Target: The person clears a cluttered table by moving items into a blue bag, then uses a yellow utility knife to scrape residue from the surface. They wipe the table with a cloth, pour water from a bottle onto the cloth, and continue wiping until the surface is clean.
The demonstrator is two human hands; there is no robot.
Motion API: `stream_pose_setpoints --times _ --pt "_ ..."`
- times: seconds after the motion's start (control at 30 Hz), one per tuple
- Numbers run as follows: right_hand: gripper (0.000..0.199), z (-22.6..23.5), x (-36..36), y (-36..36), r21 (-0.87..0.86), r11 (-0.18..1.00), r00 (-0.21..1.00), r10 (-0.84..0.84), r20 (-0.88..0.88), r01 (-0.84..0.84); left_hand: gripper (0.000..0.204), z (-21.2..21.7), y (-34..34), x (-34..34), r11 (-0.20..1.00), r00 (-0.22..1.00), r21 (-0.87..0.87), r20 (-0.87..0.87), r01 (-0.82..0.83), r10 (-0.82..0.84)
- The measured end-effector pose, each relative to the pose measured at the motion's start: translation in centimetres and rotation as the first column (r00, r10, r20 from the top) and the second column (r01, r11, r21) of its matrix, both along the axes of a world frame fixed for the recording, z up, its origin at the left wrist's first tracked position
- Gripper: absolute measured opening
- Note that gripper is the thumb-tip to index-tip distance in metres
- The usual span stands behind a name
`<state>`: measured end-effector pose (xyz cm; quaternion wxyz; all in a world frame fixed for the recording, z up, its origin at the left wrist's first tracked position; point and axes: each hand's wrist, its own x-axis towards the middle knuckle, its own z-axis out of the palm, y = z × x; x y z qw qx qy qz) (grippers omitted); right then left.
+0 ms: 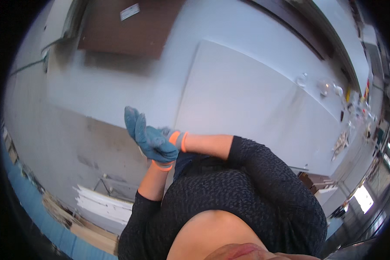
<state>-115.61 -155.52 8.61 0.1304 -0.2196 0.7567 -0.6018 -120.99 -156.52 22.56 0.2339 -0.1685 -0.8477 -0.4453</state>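
Both hands are up at chest height, pressed together, the left hand (149, 138) laid over the right hand (169, 138), each in a blue glove with an orange cuff. Neither holds a tool or a part. The big white panel (247, 99) lies flat on the bench (112, 86) ahead, untouched; the gloves look fully on, the panel work seemingly not begun.

Right hand in blue knit glove with orange cuff (172, 139): mostly hidden behind the left hand in matching blue glove (149, 138). Small clear items on the pale grey panel (329, 89): blurred, kind indeterminate. Stack of white boards (104, 203): partly covered by the dark sleeve.
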Motion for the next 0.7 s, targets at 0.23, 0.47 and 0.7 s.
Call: stream_pose_setpoints --times 0.23,0.47,0.7 --pt "0.042 7.4 -11.4 25.4 -0.052 0.586 0.515 -0.747 -0.421 0.809 0.051 -1.9 3.0 0.9 0.954 0.967 -0.205 -0.088 0.217 -0.239" --pt "0.056 4.1 -7.3 33.4 0.436 0.335 0.534 -0.682 -0.499 0.835 0.057 -6.5 12.1 2.9 0.891 0.92 -0.23 0.126 0.391 -0.371" --pt "0.024 5.0 13.2 40.7 0.206 0.287 0.35 -0.826 -0.441 0.936 0.054 -9.2 25.6 6.5 0.776 0.819 -0.265 0.135 0.572 -0.557"
